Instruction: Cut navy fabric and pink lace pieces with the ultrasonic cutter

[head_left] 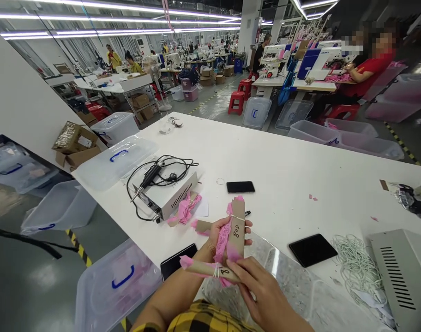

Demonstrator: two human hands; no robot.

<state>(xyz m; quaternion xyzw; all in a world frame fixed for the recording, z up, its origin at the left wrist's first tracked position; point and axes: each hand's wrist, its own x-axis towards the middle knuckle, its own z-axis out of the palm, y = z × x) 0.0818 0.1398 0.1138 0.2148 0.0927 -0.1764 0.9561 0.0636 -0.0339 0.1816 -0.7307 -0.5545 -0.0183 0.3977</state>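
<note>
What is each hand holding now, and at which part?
The left hand holds an upright cardboard card of pink lace by its lower half. The right hand holds a second card at its right end.

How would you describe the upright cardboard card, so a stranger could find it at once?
On the white table, look near the front edge, at the left hand. It holds the upright cardboard card, wrapped with pink lace. Unlike the lying card, it reads "800".

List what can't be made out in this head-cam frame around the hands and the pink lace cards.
- Left hand: palm hidden behind the upright card in the head view.
- Lower card: its right end covered by the right hand; its handwritten number partly hidden by the band.
- Grey box: cut off by the right frame edge.
- Clear bag: contents blurred.
</note>
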